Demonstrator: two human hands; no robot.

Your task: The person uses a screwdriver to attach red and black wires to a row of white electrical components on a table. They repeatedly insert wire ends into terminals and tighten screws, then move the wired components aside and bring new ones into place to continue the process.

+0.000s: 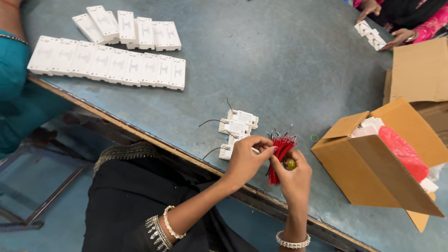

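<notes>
Two rows of white rectangular plastic housings lie finished-looking at the far left of the grey-blue worktable, beside a co-worker's teal sleeve. Nearer the edge, a small cluster of white plastic modules with thin black leads sits just beyond the worker's hands. The left hand pinches a strand at the top of a bundle of short red wires, fingertips pressed together; the right hand is wrapped around the bundle's lower end, apparently with a small yellow-green object against the palm. Judging by the thick bundle, most wiring seems undone. To the right, an open brown cardboard box holds a red bag and white parts; another person's hands handle modules opposite.
</notes>
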